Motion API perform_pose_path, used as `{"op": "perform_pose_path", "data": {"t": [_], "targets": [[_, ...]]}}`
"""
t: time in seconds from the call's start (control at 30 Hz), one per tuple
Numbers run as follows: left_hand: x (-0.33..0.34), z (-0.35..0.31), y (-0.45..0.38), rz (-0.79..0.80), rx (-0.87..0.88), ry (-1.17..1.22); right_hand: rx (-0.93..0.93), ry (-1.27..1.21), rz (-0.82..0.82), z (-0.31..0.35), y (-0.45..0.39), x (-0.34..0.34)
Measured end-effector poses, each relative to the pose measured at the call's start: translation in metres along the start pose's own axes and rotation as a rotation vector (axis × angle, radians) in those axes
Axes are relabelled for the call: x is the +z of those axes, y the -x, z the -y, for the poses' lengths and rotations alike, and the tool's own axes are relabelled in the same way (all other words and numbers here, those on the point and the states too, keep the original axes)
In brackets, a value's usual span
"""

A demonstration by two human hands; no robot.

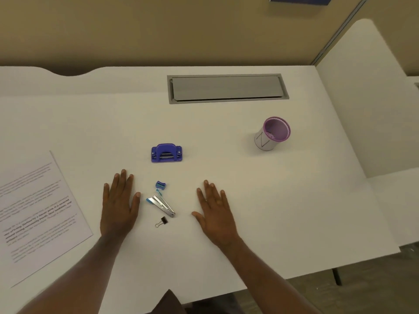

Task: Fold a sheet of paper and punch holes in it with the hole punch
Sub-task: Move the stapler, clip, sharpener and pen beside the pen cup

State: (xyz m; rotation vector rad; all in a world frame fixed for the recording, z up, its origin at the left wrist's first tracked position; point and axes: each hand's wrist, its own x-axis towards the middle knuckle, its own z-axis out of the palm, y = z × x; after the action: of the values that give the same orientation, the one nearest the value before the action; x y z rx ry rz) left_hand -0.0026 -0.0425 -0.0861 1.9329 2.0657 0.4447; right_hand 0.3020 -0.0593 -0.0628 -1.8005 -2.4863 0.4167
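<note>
A printed sheet of paper (38, 216) lies flat and unfolded at the left of the white desk (249, 200). A blue-purple hole punch (166, 153) stands near the desk's middle, beyond both hands. My left hand (119, 205) rests palm down on the desk, between the paper and a cluster of small items. Flat on the desk to the right of that cluster lies my right hand (216, 214), also palm down. Neither hand holds anything; the fingers of both are spread.
Between the hands lie a small blue pencil sharpener (160, 185), an opened stapler (162, 205) and a black binder clip (162, 221). A purple-rimmed pen cup (272, 134) stands at the right. A grey cable hatch (227, 88) sits at the back. A partition wall rises behind.
</note>
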Motion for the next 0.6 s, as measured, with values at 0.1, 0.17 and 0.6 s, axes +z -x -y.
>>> {"op": "perform_pose_path", "data": {"t": [0.1,0.17,0.6], "targets": [[0.003,0.004,-0.002,0.010,-0.003,-0.023,0.003,-0.009,0.002,-0.008,-0.003,0.001],[0.004,0.003,-0.004,0.011,0.000,-0.028,0.001,-0.009,0.005,-0.031,0.001,-0.004],[0.003,-0.004,-0.003,0.011,-0.004,-0.045,0.258,0.079,-0.010,-0.196,0.015,-0.072]]}}
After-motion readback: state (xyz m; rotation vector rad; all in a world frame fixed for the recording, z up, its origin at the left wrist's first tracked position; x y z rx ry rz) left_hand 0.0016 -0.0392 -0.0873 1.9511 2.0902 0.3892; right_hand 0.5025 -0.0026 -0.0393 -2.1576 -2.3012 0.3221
